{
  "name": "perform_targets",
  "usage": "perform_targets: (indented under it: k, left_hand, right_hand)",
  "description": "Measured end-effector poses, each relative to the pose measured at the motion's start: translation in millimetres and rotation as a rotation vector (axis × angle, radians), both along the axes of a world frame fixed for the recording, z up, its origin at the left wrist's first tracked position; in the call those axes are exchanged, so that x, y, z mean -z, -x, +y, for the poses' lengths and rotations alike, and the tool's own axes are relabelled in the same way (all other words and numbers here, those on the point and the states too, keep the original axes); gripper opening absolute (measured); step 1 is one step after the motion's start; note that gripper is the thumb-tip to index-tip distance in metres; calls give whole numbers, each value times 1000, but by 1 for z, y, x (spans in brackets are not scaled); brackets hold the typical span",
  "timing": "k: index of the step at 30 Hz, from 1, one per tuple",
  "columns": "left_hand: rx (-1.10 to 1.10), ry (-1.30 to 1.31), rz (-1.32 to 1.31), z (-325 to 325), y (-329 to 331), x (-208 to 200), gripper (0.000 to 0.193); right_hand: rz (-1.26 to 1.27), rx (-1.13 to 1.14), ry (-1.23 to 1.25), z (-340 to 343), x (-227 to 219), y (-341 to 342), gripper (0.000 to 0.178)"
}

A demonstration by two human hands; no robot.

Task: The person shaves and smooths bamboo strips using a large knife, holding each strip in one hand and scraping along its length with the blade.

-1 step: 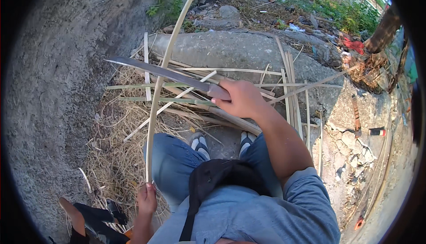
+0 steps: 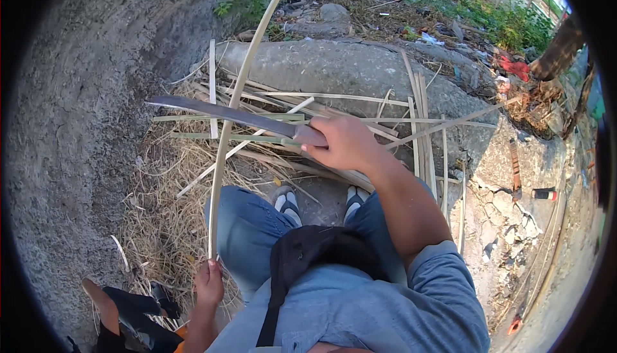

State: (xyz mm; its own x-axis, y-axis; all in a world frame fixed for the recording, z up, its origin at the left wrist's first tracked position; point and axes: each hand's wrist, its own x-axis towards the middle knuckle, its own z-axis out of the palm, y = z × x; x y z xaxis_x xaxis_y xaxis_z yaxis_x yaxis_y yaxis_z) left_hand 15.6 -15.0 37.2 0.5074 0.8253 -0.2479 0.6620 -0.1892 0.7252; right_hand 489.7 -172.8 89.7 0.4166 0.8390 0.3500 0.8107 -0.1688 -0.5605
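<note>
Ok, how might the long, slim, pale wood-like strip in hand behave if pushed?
The strip is probably fairly stiff, reaching far beyond the left hand at its lower end; the visible bow suggests some spring. Being slim, it's likely light.

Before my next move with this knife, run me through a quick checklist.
1. Right hand firm on the handle: ok, fingers wrapped around it.
2. Left hand away from the blade: ok, it grips the long strip near its lower end.
3. Blade touching the strip: cannot tell; it crosses the strip in view.
4. Left knee apart from the strip: cannot tell; they overlap in view.
5. Ground ahead uncluttered: not ok, loose strips lie criss-crossed beyond the feet.
</note>
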Motion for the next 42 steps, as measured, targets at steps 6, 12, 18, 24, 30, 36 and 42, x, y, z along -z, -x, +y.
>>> perform_targets:
  k: [6,12,18,24,30,36,42]
  left_hand:
    - [33,-158,155,-22,24,-13,52]
    - [142,-310,392,-30,49,1,47]
    - [169,-246,380,-18,37,-4,44]
    - [177,-281,439,-13,39,-11,40]
    - [177,-319,468,-13,42,0,39]
    - [220,-353,442,-12,47,0,40]
    - [168,-205,462,-10,47,-4,43]
  right_hand:
    - [-98,-240,284,18,-1,34,23]
    - [-88,-70,341,8,14,-10,25]
    - [74,93,275,18,37,-9,27]
    - [-14,-134,432,26,31,17,27]
    - [69,103,358,29,48,-21,23]
    - [166,85,346,23,49,-8,26]
    - [-16,-96,478,28,32,9,22]
